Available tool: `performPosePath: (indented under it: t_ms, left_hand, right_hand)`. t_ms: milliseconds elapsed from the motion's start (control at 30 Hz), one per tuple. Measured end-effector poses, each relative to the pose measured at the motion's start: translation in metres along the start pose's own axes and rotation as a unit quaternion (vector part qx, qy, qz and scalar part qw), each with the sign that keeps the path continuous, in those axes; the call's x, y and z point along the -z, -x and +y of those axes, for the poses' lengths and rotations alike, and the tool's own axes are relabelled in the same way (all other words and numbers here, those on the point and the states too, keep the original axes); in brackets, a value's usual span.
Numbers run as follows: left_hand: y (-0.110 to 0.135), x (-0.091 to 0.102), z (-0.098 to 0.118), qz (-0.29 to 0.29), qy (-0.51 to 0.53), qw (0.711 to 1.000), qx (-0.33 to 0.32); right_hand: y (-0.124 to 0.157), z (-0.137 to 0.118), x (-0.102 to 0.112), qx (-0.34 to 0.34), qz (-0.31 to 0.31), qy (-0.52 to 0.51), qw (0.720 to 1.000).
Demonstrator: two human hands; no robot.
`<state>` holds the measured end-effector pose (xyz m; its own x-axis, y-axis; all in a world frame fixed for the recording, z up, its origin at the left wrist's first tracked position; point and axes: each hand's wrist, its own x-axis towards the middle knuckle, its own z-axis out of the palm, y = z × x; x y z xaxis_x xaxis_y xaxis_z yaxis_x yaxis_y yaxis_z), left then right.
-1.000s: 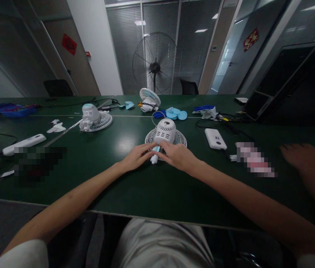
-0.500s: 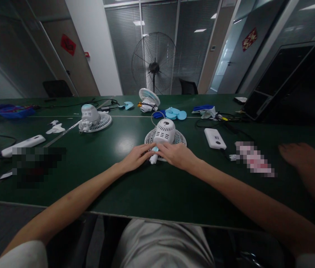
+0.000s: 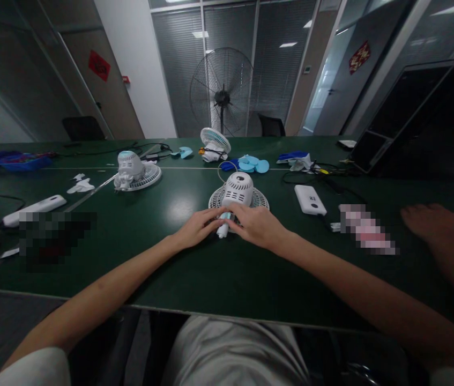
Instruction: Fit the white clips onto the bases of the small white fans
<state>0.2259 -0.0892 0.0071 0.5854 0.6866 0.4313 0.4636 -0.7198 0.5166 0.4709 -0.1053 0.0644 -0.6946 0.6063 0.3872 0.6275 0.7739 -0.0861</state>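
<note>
A small white fan [image 3: 239, 188] lies grille-down on the green table in front of me, its rounded motor housing upward. At its near side is a white stem-like part with a light blue piece [image 3: 225, 215]. My left hand [image 3: 199, 227] grips this part from the left, fingertips bent against it. From the right, my right hand [image 3: 257, 224] closes on the same part with thumb and fingers. The fingers hide much of the stem and the near edge of the grille.
Another small fan [image 3: 130, 171] lies face down at left, and a third [image 3: 214, 143] leans farther back. Light blue fan blades [image 3: 253, 163] lie behind mine. A white power bank [image 3: 310, 200] is at right, near another person's hand [image 3: 431, 221]. The table [image 3: 227, 279] ends close to my lap.
My right thumb and fingers have parted slightly, showing more of the light blue piece. The fan and my left hand stay nearly in place.
</note>
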Motion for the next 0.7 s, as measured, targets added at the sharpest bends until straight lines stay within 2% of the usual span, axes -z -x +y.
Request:
performPosePath:
  t_ms: [100,200,300,367,433,500,533,600,633,700]
  left_hand:
    - [0.000,0.000,-0.001,0.006,0.001,1.000,-0.001]
    - [-0.001,0.001,0.000,0.009,-0.003,1.000,-0.001]
    - [-0.001,0.002,0.002,-0.002,-0.003,1.000,0.004]
    - [-0.001,0.002,0.004,-0.003,-0.001,1.000,0.004]
    - [-0.001,0.001,0.004,0.002,0.001,1.000,0.001]
    - [-0.002,0.001,0.005,0.007,0.001,1.000,-0.002]
    - [-0.002,0.001,0.005,0.008,0.001,1.000,-0.003]
    - [-0.002,0.002,0.005,0.007,0.001,1.000,-0.003]
    - [-0.002,0.002,0.005,0.003,0.002,1.000,-0.002]
    - [-0.001,0.002,0.004,-0.004,0.004,1.000,0.003]
  right_hand:
    - [0.001,0.010,0.001,0.107,-0.037,0.078,0.990]
    - [0.000,0.014,-0.002,0.109,-0.031,0.096,0.989]
    - [-0.003,0.008,-0.006,0.033,-0.014,0.041,0.999]
    - [-0.006,0.002,-0.008,-0.057,-0.030,-0.070,0.996]
    - [-0.009,-0.003,-0.008,-0.139,-0.080,-0.208,0.965]
    - [-0.010,-0.005,-0.007,-0.172,-0.117,-0.283,0.936]
    - [-0.009,-0.005,-0.007,-0.170,-0.110,-0.276,0.940]
    - [-0.006,-0.004,-0.004,-0.133,-0.054,-0.179,0.973]
    - [-0.004,-0.002,-0.003,-0.097,-0.028,-0.110,0.989]
    - [-0.001,0.004,-0.002,-0.005,-0.014,0.010,1.000]
